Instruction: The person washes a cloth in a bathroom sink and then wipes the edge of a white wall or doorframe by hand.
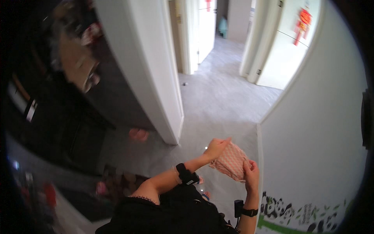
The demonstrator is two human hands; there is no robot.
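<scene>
Black shirt (171, 216) nearest, left hand (216, 150) and right hand (251, 173) pinch pink-checked cloth (230, 162), seemingly, given blur, a spreading step needing steady grips next.

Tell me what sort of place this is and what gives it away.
Probably a hallway in a home: a white interior door with a red tasselled hanging ornament, and black-and-white cartoon panda decals on the pale, smooth wall.
</scene>
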